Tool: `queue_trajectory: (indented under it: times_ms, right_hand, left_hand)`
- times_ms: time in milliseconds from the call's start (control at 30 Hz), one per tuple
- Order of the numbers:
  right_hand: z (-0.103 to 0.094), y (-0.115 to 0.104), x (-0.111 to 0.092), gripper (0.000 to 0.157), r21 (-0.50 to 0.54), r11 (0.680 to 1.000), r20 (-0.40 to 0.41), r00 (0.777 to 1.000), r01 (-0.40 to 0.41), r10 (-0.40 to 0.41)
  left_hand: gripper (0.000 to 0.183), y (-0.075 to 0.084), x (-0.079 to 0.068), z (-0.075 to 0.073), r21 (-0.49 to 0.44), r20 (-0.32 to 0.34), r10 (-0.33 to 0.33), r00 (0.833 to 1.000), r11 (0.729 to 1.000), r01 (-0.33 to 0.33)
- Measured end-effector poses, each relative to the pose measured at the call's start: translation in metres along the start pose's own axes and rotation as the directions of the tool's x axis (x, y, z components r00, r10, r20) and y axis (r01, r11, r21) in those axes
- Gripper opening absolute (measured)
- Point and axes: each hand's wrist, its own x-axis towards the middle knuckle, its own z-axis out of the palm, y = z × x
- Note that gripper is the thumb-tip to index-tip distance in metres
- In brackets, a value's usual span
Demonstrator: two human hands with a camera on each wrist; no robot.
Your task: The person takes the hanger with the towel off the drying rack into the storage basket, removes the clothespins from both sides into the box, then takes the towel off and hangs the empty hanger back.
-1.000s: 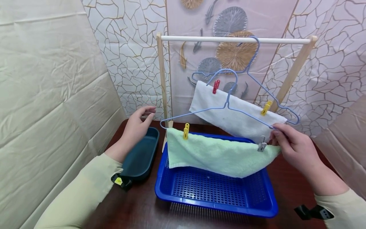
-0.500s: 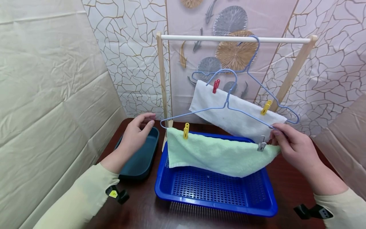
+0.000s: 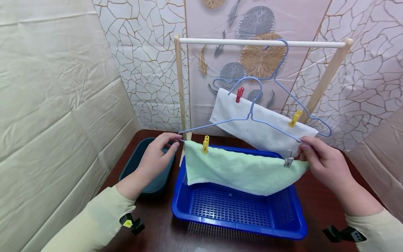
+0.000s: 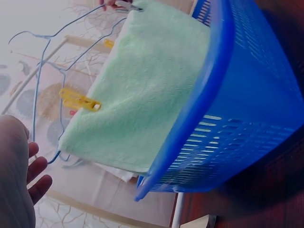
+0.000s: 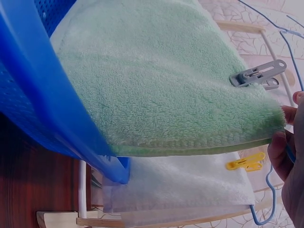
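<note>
A blue clothes hanger [image 3: 231,120] is held above the basket, its hook raised. Clipped along its lower wire is a light green towel [image 3: 239,169], by a yellow clothespin [image 3: 205,144] on the left and a grey clothespin [image 3: 288,160] on the right. My right hand [image 3: 329,164] grips the hanger's right end beside the towel corner, also seen in the right wrist view. At the hanger's left end is my left hand [image 3: 157,155], thumb and fingers around the tip with a gap still between them. The left wrist view shows its fingers [image 4: 39,183] loosely bent.
A blue basket [image 3: 239,225] stands below the towel, with a dark teal tray [image 3: 135,157] to its left. Behind, a rack bar [image 3: 220,41] bears another blue hanger [image 3: 277,70] with a white towel [image 3: 245,117], a red clothespin [image 3: 240,95] and a yellow clothespin [image 3: 295,118].
My left hand has lowered and moved right to the hanger's left end, from a spot apart from it. My right hand, the hanger and the green towel have hardly moved.
</note>
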Motion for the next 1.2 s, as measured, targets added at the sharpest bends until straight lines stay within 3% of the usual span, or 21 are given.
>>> queue_trajectory:
  times_ms: [267,533,800,1000,1200]
  right_hand:
    - [0.006,0.002,-0.003,0.027,0.046,0.998,-0.023,0.999,-0.038,0.040]
    - [0.008,0.002,-0.006,0.027,0.058,0.998,-0.027,0.999,-0.031,0.033]
    - [0.008,0.002,-0.005,0.028,0.066,0.998,-0.043,0.999,-0.024,0.027]
    - [0.010,0.003,-0.004,0.025,0.068,0.998,-0.052,0.999,-0.011,0.014]
    - [0.011,0.001,-0.004,0.025,0.067,0.998,-0.041,0.999,-0.015,0.018]
  left_hand:
    - [0.027,0.006,0.001,0.010,0.106,0.058,0.113,0.992,0.987,-0.119]
    - [0.031,0.012,0.006,0.019,0.149,0.109,0.195,0.975,0.966,-0.210]
    - [0.040,0.019,0.014,0.025,0.185,0.173,0.163,0.971,0.963,-0.195]
    - [0.044,0.026,0.020,0.028,0.161,0.228,0.148,0.962,0.969,-0.187]
    - [0.047,0.029,0.023,0.029,0.168,0.248,0.128,0.960,0.971,-0.173]
